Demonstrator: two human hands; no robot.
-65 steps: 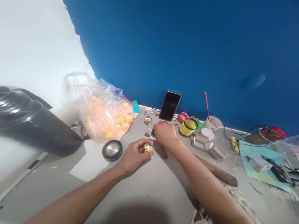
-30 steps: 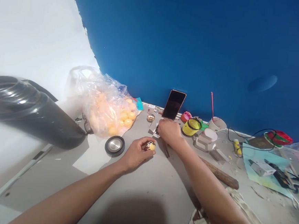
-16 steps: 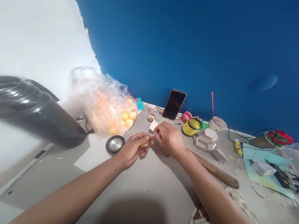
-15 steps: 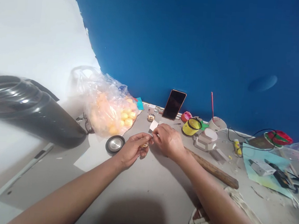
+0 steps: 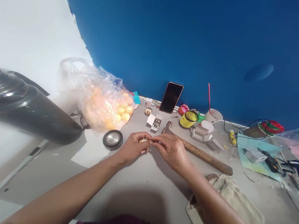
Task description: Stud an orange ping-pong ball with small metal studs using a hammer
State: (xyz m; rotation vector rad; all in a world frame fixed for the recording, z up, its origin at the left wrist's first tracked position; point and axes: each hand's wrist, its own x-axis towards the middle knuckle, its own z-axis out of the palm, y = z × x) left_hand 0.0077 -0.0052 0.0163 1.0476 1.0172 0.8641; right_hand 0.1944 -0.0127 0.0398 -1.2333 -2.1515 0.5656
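Observation:
My left hand (image 5: 132,148) is closed around a small gold-coloured piece (image 5: 143,140), mostly covered by the fingers. My right hand (image 5: 171,149) meets it at the fingertips, thumb and forefinger pinched together; whatever sits between them is too small to name. Just beyond the hands stands an open white box (image 5: 156,124) of small shiny metal pieces. Farther back lies a round gold-coloured piece (image 5: 148,111). A hammer (image 5: 205,156) with a wooden handle rests to the right, its head partly behind my right hand. To the left is a round black and silver lid (image 5: 113,139).
A plastic bag of yellow-orange things (image 5: 105,108) and a big dark bottle (image 5: 33,111) occupy the left. A phone (image 5: 171,97) leans on the blue wall. Rightward are a yellow cup (image 5: 188,119), a white cup (image 5: 213,115), a glue stick (image 5: 232,137) and a beige cloth (image 5: 232,198).
My right hand has shifted back toward me, uncovering the white box and the hammer head. Both hands stay together at the gold-coloured piece. The whole view has tilted slightly.

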